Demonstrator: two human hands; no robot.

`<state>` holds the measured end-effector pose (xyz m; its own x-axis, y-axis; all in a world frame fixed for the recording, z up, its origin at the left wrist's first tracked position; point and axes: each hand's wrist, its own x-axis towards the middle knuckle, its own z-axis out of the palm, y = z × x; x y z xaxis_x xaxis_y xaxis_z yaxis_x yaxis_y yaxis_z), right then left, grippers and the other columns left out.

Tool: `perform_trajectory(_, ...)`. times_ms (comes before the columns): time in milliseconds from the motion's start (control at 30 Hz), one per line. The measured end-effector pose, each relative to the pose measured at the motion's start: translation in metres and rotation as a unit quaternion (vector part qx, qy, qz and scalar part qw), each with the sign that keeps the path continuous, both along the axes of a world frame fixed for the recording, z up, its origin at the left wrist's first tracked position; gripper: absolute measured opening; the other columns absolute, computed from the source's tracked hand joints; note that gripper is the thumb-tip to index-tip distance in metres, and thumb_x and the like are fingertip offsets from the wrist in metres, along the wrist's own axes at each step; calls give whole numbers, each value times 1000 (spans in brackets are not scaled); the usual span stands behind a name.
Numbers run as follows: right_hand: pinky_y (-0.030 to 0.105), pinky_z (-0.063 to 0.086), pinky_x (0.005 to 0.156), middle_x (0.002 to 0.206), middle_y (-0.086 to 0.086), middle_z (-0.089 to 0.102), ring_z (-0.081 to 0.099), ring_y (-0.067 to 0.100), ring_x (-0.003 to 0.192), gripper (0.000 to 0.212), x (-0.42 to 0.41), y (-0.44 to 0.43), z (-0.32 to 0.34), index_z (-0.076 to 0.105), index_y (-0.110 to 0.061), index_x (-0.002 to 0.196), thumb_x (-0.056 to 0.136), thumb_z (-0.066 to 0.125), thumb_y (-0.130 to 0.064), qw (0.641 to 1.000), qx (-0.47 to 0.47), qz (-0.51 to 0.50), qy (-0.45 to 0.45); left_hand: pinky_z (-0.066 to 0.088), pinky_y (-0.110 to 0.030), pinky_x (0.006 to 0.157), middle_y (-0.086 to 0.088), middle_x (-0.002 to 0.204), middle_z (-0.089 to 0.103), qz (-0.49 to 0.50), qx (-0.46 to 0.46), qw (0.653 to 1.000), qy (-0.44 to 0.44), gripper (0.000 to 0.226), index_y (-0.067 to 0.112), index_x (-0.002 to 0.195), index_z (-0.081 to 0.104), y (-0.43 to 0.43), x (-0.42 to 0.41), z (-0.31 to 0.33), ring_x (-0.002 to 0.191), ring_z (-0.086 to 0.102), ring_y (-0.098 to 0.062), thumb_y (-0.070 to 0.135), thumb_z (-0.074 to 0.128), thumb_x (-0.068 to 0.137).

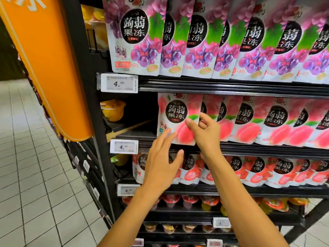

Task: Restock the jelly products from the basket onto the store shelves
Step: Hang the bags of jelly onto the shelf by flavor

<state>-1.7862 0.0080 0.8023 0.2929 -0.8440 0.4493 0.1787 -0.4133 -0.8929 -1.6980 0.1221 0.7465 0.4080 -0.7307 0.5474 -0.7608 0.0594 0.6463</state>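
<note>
Pouches of jelly stand in rows on three black shelves, seen from the head camera. The frontmost peach pouch (175, 120) stands upright at the left end of its row on the middle shelf (249, 148), with its lower edge at the shelf's front lip and more peach pouches (277, 122) lined up to its right. The right hand (206, 132) grips this peach pouch by its right edge: the thumb presses on the printed front and the fingers (204, 118) curl round behind it. The left hand (162, 163) reaches up from below with its fingers straight and slightly spread. Its fingertips lie at the lower left part of the same pouch, though whether they touch it or only hover in front cannot be told.

Grape pouches (135, 38) fill the shelf above, overlapping one another. Strawberry pouches (267, 172) stand on the shelf below, partly hidden by both forearms. A price tag (119, 83) reading 4.90 hangs at the left end of the upper shelf's edge, and a second price tag (124, 146) with the same figure sits under the peach row. To the left of the peach pouch a fruit cup (113, 110) sits in a dark gap. Lower down, jelly cups (188, 200) line two further shelves. An orange panel (49, 68) leans along the left side, above a pale tiled floor (35, 175).
</note>
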Motion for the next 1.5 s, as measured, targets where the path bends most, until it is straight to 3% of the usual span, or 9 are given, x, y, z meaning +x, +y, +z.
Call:
perform_trajectory(67, 39, 56, 90, 104, 12, 72, 69, 19, 96, 25, 2, 0, -4, 66, -5, 116, 93, 65, -14, 999, -11, -14, 30, 14, -20, 113, 23, 158, 16, 9, 18, 1000, -10, 58, 32, 149, 33, -3, -1, -5, 145, 13, 0, 39, 54, 95)
perform_trajectory(200, 22, 44, 63, 58, -10, 47, 45, 3, 56, 7, -6, -1, -13, 65, -11, 95, 94, 63, -18, 992, -82, -52, 82, 18, -32, 121, 22, 159, 15, 21, 19, 1000, -13, 58, 28, 149, 34, -3, -4, -11, 148, 14, -8, 33, 54, 95)
perform_trajectory(333, 7, 47, 69, 80, -8, 67, 62, -5, 72, 38, -18, 3, -23, 62, -17, 124, 87, 69, -13, 979, -111, -86, 147, 19, -36, 122, 18, 160, 15, 27, 22, 999, -26, 59, 24, 150, 34, -2, -6, -16, 148, 14, -10, 27, 55, 95)
perform_trajectory(533, 22, 57, 78, 85, -17, 66, 66, -5, 74, 40, -18, 7, -33, 64, -32, 120, 85, 75, -16, 975, -93, -140, 145, 3, -29, 123, 14, 162, 12, 41, 4, 998, -51, 63, 21, 152, 29, -8, -9, -18, 148, 14, -5, 24, 54, 94)
perform_trajectory(633, 25, 58, 82, 89, -24, 65, 63, -16, 79, 38, -8, 12, -36, 66, -30, 117, 85, 75, -13, 977, -90, -147, 122, 1, -32, 124, 15, 163, 0, 44, -3, 997, -66, 74, 23, 156, 14, -15, -6, -14, 148, -2, 3, 24, 54, 93)
perform_trajectory(800, 33, 57, 84, 83, -31, 60, 64, -11, 76, 41, 4, 11, -37, 64, -33, 122, 87, 71, -11, 967, -105, -187, 138, 2, -37, 124, 11, 163, 2, 52, 9, 995, -86, 73, 21, 155, 18, -22, -2, -12, 136, -24, 18, 25, 55, 92)
perform_trajectory(1000, 31, 57, 83, 91, -13, 68, 67, 2, 80, 46, 7, 8, -41, 58, -33, 129, 89, 70, -14, 971, -110, -153, 147, -5, -36, 123, 8, 164, -5, 57, 40, 990, -124, 74, 21, 156, 14, -23, 0, -13, 150, -4, -4, 25, 52, 92)
perform_trajectory(1267, 31, 60, 69, 81, -9, 68, 66, -1, 71, 36, -5, -3, -43, 64, -25, 118, 86, 73, -11, 978, -96, -130, 135, -9, -32, 122, 6, 164, -2, 53, 35, 991, -119, 73, 19, 155, 18, -29, -4, -10, 150, -2, -7, 27, 53, 92)
perform_trajectory(1500, 26, 58, 78, 85, -7, 70, 68, 1, 79, 30, -10, 1, -43, 65, -17, 112, 85, 73, -9, 973, -124, -145, 127, -3, -37, 123, 6, 164, 4, 51, 19, 993, -103, 70, 19, 154, 23, -30, -4, -10, 151, 3, -8, 23, 55, 92)
